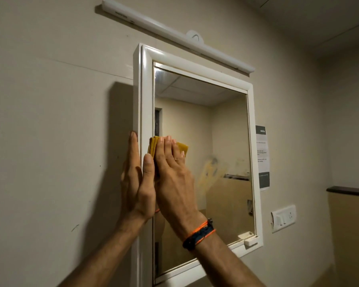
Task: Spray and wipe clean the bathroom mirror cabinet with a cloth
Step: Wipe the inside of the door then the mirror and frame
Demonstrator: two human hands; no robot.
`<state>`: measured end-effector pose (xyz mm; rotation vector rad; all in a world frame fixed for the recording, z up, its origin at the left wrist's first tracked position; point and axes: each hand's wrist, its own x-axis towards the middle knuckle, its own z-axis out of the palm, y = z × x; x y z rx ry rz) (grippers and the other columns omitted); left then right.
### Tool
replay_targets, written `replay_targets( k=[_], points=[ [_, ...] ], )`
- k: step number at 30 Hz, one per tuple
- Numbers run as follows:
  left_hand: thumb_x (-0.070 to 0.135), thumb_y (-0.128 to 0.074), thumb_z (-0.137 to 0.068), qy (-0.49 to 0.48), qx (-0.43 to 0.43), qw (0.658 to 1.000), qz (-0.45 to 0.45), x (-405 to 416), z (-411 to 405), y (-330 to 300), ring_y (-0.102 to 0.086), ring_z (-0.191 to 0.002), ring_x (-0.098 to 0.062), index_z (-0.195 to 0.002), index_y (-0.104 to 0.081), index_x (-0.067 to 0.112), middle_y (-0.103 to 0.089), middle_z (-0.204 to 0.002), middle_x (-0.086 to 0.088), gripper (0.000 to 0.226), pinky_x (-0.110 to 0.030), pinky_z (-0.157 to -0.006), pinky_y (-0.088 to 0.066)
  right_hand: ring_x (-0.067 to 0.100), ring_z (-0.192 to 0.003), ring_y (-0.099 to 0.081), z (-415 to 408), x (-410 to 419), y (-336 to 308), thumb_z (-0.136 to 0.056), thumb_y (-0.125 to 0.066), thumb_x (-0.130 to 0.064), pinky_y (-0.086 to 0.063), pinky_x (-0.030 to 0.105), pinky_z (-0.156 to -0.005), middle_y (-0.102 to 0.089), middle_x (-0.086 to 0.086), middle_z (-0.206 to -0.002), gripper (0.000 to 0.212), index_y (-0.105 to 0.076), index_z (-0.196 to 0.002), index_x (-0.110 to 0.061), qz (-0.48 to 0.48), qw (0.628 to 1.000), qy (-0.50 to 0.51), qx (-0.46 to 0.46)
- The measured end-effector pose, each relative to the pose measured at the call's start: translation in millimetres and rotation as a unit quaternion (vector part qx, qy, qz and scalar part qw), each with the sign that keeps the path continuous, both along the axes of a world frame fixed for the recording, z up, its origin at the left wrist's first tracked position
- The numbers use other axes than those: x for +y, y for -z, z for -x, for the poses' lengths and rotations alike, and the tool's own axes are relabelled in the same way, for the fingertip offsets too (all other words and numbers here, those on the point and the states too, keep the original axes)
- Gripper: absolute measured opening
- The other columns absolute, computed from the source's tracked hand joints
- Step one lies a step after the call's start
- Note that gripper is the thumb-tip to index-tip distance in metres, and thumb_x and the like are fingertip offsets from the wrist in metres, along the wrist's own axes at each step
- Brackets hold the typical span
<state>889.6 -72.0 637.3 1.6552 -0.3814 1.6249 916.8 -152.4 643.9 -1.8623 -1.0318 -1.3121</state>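
Note:
The mirror cabinet (147, 83) has a white frame and hangs on a beige wall. Its glass (216, 131) shows a smeared, cloudy patch right of centre. My right hand (172, 179) lies flat on the glass near the left edge and presses a folded yellow cloth (182, 148) against it; most of the cloth is hidden under the fingers. My left hand (136, 181) holds the cabinet's left edge, with the fingers along the outer side and the thumb on the front of the frame. No spray bottle is in view.
A white tube light (174, 34) runs along the wall above the cabinet. A paper notice (262, 158) is stuck to the wall right of the frame, with a switch plate (283, 218) below it. A small white catch (250, 241) sits at the frame's lower right corner.

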Motion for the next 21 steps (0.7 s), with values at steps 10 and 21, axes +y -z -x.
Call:
replay_targets(
  k=[10, 21],
  points=[
    [0.045, -0.025, -0.098, -0.014, -0.004, 1.0, 0.007, -6.0, 0.9, 27.2, -0.016, -0.145, 0.005, -0.155, -0.018, 0.021, -0.019, -0.16, 0.011, 0.062, -0.014, -0.116, -0.016, 0.025, -0.149, -0.006, -12.2, -19.4, 31.8, -0.095, -0.017, -0.045, -0.009, 0.042, -0.122, -0.011, 0.008, -0.161, 0.068, -0.019, -0.153, -0.009, 0.047, 0.999, 0.019, -0.018],
    [0.049, -0.024, -0.098, -0.037, -0.024, 0.999, 0.014, -5.3, -5.7, 30.4, -0.02, -0.144, 0.004, -0.155, -0.02, 0.027, -0.022, -0.159, 0.016, 0.061, -0.016, -0.116, -0.02, 0.016, -0.15, -0.012, -122.4, -121.1, 16.4, -0.091, -0.042, 0.011, -0.022, 0.045, -0.121, -0.015, 0.0, -0.162, 0.074, -0.019, -0.155, -0.019, -0.11, 0.984, 0.08, 0.115]
  ],
)
